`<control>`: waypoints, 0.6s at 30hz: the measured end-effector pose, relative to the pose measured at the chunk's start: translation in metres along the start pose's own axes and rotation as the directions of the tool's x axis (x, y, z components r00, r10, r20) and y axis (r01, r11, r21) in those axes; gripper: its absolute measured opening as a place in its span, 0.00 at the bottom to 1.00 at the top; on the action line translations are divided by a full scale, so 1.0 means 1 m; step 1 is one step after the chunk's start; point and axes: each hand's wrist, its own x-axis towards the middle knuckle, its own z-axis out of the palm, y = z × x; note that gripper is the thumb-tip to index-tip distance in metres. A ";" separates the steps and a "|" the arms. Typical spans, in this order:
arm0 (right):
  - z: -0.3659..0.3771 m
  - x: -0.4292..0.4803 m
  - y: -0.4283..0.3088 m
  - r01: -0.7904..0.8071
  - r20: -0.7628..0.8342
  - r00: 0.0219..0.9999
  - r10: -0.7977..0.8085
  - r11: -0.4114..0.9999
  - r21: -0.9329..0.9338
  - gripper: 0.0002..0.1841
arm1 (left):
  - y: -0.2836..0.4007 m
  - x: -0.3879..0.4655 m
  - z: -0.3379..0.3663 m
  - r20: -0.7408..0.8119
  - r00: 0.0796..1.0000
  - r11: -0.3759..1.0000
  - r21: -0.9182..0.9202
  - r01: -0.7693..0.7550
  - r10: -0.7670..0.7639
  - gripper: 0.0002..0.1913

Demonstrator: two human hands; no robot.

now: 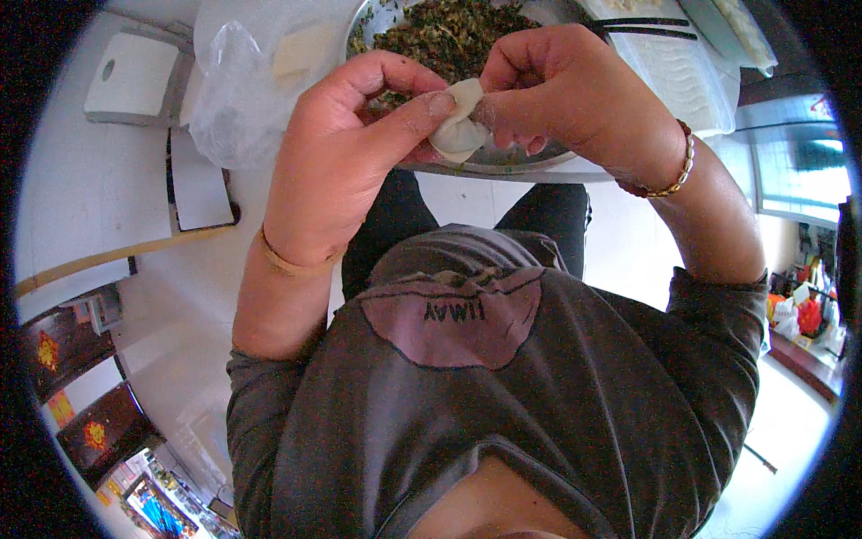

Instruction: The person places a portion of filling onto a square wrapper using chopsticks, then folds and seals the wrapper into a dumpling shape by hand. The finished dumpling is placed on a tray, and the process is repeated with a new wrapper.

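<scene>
A folded dough wrapper, shaped like a small dumpling (462,135), is pinched between both hands. My left hand (337,141) holds its left side between thumb and fingers. From the right, my right hand (572,101) grips its upper edge with thumb and forefinger. Below them lies a round metal basin (495,167) with chopped dark green and brown filling (444,34) in it. Whether filling is inside the wrapper is hidden. Black chopsticks (646,28) rest at the basin's upper right, beside a clear plastic container (673,87) with a pale, wavy-patterned content.
A clear plastic bag (232,101) with pale square sheets (300,50) lies left of the basin. Farther left is a white box-like object (131,74). Another container (731,30) stands at the upper right. My knees are under the basin's near edge.
</scene>
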 end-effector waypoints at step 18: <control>0.000 0.004 0.001 -0.061 0.122 0.991 0.049 0.994 0.091 0.11 | -0.007 0.006 -0.016 0.255 0.943 0.961 -0.120 0.251 -0.215 0.10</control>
